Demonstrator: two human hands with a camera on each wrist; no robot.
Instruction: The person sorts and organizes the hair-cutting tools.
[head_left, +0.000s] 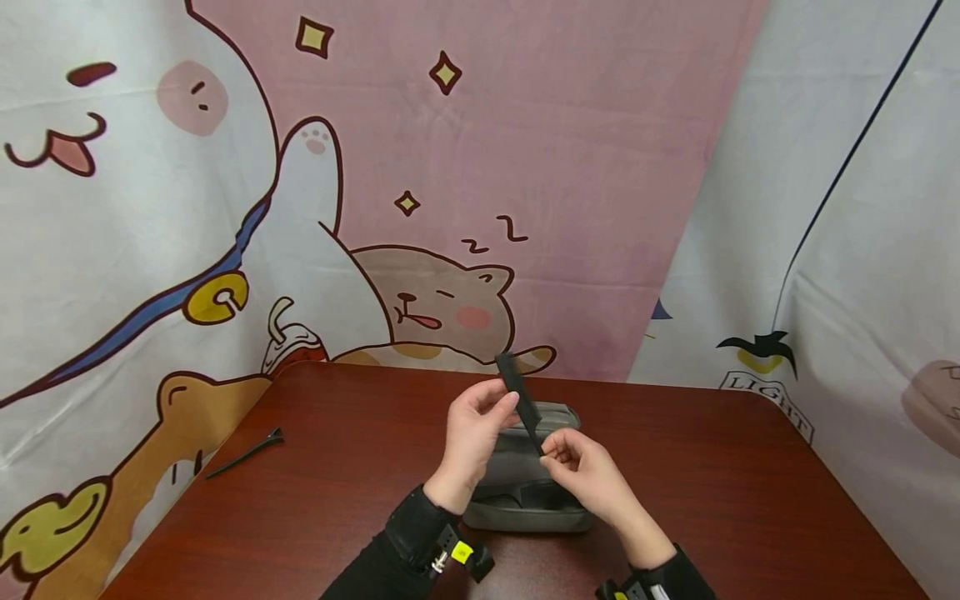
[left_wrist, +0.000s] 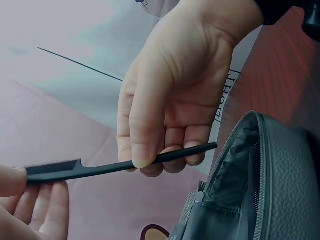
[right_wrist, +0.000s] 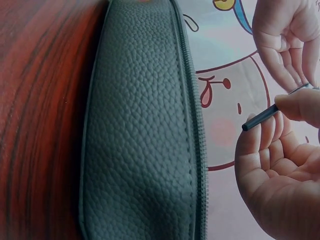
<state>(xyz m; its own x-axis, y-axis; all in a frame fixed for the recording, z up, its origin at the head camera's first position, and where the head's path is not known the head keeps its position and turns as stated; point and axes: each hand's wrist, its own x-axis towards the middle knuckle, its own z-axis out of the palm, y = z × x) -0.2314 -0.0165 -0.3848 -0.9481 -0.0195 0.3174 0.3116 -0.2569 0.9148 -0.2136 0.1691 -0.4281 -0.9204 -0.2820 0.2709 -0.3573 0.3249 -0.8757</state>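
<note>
The banner (head_left: 768, 402) printed on the backdrop (head_left: 600, 167) reads "LIGHT". Two Z-shaped marks (head_left: 510, 228) stand above the printed animal (head_left: 446, 296). The yellow wrist label (head_left: 462, 552) is illegible.

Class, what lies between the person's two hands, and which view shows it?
A black comb stretches from the left hand to the right hand; the left wrist view shows it clearly.

case (head_left: 525, 521): on table (head_left: 315, 467) | 1 tool (head_left: 247, 453): left of case | comb (head_left: 525, 408): above case | backdrop (head_left: 585, 167): behind
</note>
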